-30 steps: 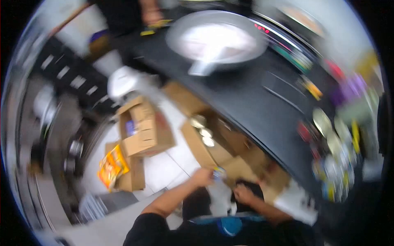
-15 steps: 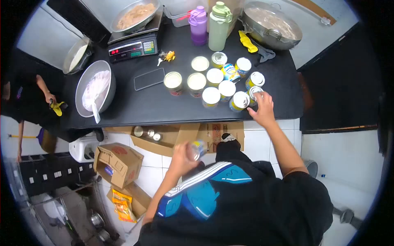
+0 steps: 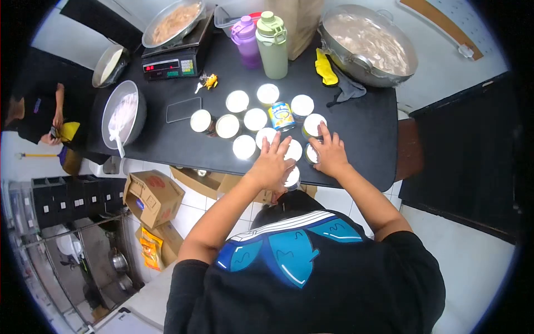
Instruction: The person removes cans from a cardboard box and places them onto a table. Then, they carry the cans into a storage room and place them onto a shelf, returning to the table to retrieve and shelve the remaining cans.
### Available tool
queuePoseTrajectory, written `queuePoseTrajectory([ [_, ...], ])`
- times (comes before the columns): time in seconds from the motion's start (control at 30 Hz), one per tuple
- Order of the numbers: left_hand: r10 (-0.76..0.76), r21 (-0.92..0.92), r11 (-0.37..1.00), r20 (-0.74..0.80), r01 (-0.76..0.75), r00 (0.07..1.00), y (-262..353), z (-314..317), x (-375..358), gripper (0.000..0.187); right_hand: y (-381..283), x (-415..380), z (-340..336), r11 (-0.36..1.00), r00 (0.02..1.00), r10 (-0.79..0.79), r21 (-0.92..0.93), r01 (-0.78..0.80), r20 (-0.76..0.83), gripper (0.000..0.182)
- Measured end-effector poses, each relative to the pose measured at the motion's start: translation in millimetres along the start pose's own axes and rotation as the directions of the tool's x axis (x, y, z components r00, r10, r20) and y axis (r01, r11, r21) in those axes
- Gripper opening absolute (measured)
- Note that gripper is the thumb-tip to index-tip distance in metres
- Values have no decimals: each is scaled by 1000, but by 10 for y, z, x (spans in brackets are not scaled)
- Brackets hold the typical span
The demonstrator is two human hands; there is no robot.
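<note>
My left hand [image 3: 271,167] is over the front of a group of cans, its fingers spread and touching the tops around a pale-lidded can [image 3: 293,150]. Another can [image 3: 292,177] is beside its thumb side, near the table's front edge. My right hand [image 3: 332,157] has its fingers apart, with the fingertips by one can [image 3: 315,125] and the thumb side against a partly covered can [image 3: 312,153]. Behind them, a blue and yellow can [image 3: 281,117] shows its printed side. Several more cans, such as one at the left [image 3: 201,121], stand upright.
On the black table [image 3: 167,147] are a phone [image 3: 184,110], a scale [image 3: 169,68], a bowl with a plastic bag [image 3: 139,119], purple [image 3: 246,47] and green bottles [image 3: 272,50], and a large pot [image 3: 409,53]. Another person [image 3: 41,119] is at the left. Cardboard boxes [image 3: 161,195] are below.
My left hand has risen from below the table edge to the cans; the can it held is no longer seen there. My right hand remains at the cans. The view has shifted.
</note>
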State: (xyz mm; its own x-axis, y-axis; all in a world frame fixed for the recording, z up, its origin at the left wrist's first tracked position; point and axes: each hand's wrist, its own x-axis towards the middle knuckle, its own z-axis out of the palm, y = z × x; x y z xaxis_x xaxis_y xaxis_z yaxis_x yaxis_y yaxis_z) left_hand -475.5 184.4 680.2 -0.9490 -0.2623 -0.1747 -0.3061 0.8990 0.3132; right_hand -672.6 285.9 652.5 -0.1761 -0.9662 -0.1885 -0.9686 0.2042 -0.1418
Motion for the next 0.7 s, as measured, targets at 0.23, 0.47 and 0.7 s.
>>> queuePoseTrajectory([
  [0.23, -314, -736, 667, -143, 111, 939, 47, 541, -494, 74, 77, -355, 213, 985, 995, 98, 142, -95, -12, 61],
  [0.47, -332, -574, -788, 94, -221, 938, 108, 969, -899, 47, 20, -164, 350, 997, 999, -16, 77, 20, -52, 41],
  [0.7, -596, -986, -143, 15, -87, 803, -95, 955, -729, 22, -581, 289, -281, 989, 957, -41, -124, 80, 288, 99],
])
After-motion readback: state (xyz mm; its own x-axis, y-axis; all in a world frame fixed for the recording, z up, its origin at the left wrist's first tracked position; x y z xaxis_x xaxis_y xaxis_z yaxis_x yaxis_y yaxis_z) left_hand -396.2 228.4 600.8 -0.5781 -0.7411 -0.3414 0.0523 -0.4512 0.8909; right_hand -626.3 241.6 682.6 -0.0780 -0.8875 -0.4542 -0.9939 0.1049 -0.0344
